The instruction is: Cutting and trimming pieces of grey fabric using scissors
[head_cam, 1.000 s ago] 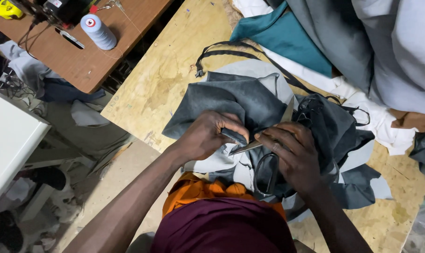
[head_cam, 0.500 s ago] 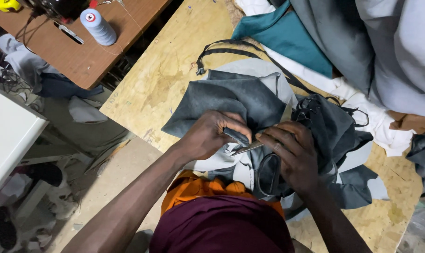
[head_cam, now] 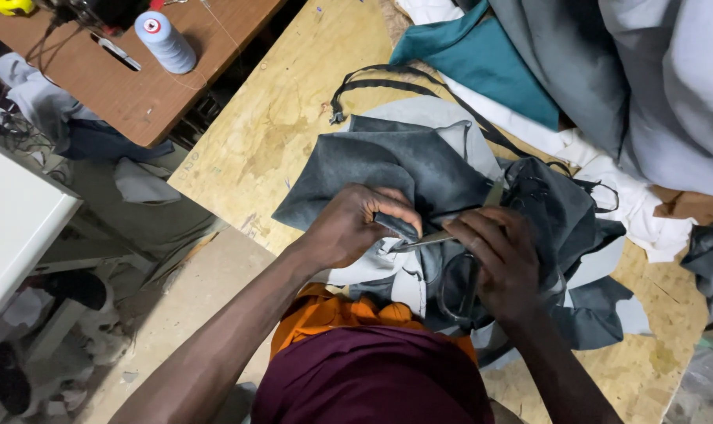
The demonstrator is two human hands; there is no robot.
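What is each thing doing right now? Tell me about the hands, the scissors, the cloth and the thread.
left hand: closed, pinching a fold of the grey cloth
right hand: gripping the scissors
scissors: blades nearly closed at the fold
grey cloth: crumpled, lying on the plywood table
thread spool: upright on the brown table
teal fabric: piled, untouched

A pale plywood tabletop (head_cam: 278, 133) carries a crumpled dark grey cloth (head_cam: 388, 169) near its middle. Just beyond the grey cloth lies a black strap (head_cam: 388, 78). Farther beyond it sit a teal fabric (head_cam: 490, 67) and a white cloth (head_cam: 608, 188), with a heap of light grey fabric (head_cam: 655, 86) past those.
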